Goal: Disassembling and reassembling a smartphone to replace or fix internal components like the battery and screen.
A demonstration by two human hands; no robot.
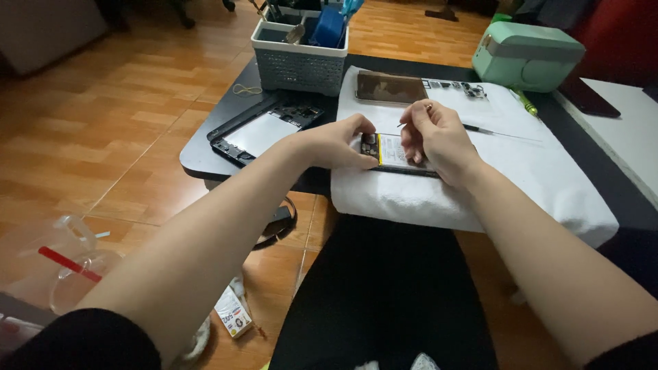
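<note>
An opened phone [392,152] with its white battery showing lies on a white towel [521,157] spread over a low black table [205,161]. My left hand [339,142] grips the phone's left end between thumb and fingers. My right hand [433,137] rests on the phone's right part and pinches a thin metal tool [411,118] above it. A detached phone screen [389,88] lies on the towel just behind my hands.
A second disassembled device [264,130] lies on the table's left. Behind it stands a grey basket [300,58] of tools. A mint green box [526,55] sits at back right, near a green screwdriver [526,103], a dark probe [480,129] and small parts [456,86]. Plastic cup [75,267] on the floor.
</note>
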